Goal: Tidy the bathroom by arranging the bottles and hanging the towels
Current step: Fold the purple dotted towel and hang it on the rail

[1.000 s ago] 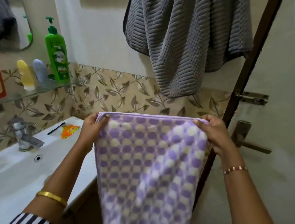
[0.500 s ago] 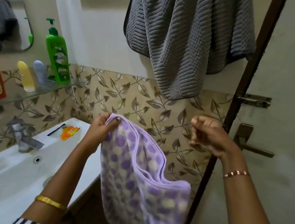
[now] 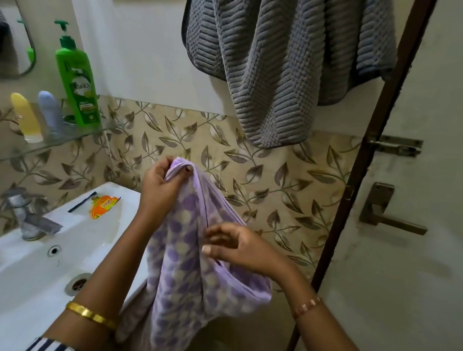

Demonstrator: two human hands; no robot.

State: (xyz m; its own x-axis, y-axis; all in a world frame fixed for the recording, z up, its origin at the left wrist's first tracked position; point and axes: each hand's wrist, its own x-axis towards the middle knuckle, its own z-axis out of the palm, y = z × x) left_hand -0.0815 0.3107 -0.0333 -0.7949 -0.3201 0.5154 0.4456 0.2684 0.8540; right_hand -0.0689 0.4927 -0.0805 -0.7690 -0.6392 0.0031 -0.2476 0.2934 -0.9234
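Plainly the purple-and-cream checked towel (image 3: 186, 259) is the thing in hand, and it hangs in front of the person between the white sink (image 3: 10, 280) on the left and the door frame on the right. The left hand (image 3: 159, 187) pinches the bunched top edge, thumb and fingers curled round the cloth, so the towel's long axis runs straight down from that grip. The right hand (image 3: 233, 247) sits lower and just to the right, fingers loosely bent against a fold; whether it actually grasps the cloth cannot be told. A grey ribbed towel (image 3: 281, 59) is already draped high on the wall, directly above and a little right of both hands — so the hanging place lies upward, and the left hand, being higher, is the nearer one to it. By that reading the purple towel is folded lengthwise but not yet hung. On the glass shelf (image 3: 40, 145) at left stand a green pump bottle (image 3: 76, 82), a yellow tube (image 3: 25, 117) and a pale blue tube (image 3: 48, 114) — well apart from the hands.
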